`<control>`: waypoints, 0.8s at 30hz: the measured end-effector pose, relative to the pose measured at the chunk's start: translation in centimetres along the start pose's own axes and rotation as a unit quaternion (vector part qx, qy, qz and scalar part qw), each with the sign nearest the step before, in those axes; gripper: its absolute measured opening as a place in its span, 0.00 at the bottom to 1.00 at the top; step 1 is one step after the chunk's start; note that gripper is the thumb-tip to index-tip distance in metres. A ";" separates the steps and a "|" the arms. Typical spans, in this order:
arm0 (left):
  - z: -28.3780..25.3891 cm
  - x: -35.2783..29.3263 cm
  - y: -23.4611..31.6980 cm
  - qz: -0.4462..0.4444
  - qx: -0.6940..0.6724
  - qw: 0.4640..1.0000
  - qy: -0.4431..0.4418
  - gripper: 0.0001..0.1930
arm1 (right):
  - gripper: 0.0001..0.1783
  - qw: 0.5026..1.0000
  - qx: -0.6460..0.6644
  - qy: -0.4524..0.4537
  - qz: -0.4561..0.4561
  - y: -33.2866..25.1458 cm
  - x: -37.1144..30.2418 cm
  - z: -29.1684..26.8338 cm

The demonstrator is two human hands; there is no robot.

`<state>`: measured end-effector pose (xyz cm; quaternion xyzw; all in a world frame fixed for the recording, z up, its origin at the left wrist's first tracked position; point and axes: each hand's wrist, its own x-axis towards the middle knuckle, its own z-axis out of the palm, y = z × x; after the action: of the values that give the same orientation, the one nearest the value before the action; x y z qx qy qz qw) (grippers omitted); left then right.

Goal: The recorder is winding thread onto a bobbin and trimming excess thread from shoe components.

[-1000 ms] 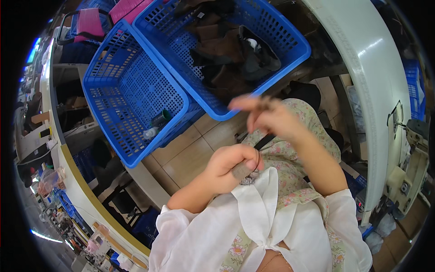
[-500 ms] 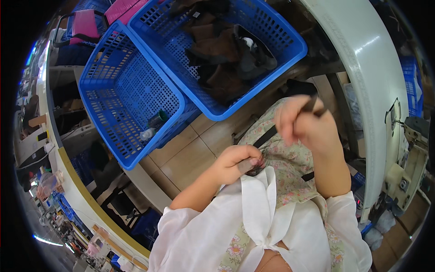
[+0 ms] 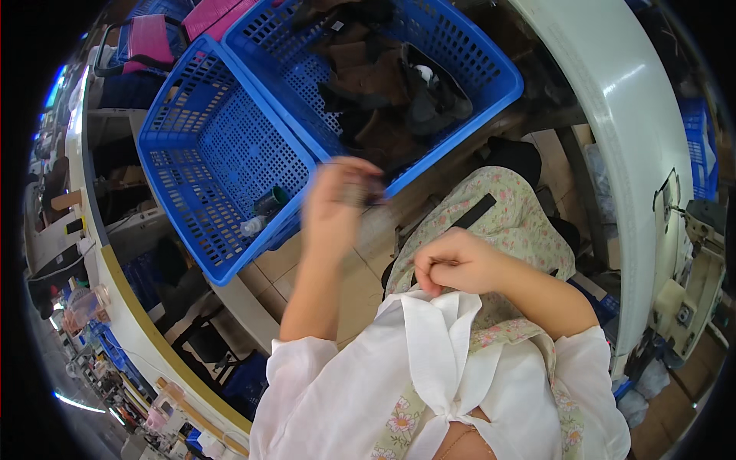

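Note:
My left hand (image 3: 335, 201) is raised by the near edge of the baskets, smeared by motion. Its fingers are curled around a small dark thing (image 3: 371, 190) too blurred to make out. Over my lap, my right hand (image 3: 460, 262) is closed, thumb and fingers pressed together close to the white shirt's knot; whatever they hold is hidden. A flat black strip (image 3: 477, 210) lies on the flowered apron (image 3: 517, 211) just beyond that hand. Brown and black pieces (image 3: 376, 80), seemingly leather or cloth, are heaped inside the larger blue basket (image 3: 429, 162).
A smaller blue basket (image 3: 222, 270) on the left contains a dark green object (image 3: 270, 201) and a small clear bottle (image 3: 253, 225). To the right curves a white machine table (image 3: 613, 92) with a sewing machine (image 3: 686, 295). A yellow-edged bench (image 3: 146, 330) runs along the left.
My left hand has moved forward and up, toward the baskets. My right hand has come down and left to the lap. The dark strip seen at the right hand earlier no longer shows there.

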<state>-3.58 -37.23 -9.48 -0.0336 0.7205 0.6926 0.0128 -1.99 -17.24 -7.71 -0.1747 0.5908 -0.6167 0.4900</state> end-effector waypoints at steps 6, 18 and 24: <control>3.6 -5.9 -3.2 -0.143 -0.023 0.957 -0.251 0.05 | 0.06 0.936 0.079 0.180 -0.291 -4.8 -1.2 -3.9; -1.5 -3.8 4.9 0.195 -0.300 0.919 -0.165 0.05 | 0.12 0.992 0.094 -0.015 0.077 7.3 3.4 0.1; 1.3 -2.6 -3.0 -0.010 0.024 0.994 -0.105 0.05 | 0.08 1.000 -0.004 -0.012 -0.012 -1.9 -1.0 -1.4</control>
<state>-0.79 -35.97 -12.36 0.0326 0.7310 0.6748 0.0957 -3.41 -16.04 -5.97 -0.1907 0.5851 -0.6180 0.4892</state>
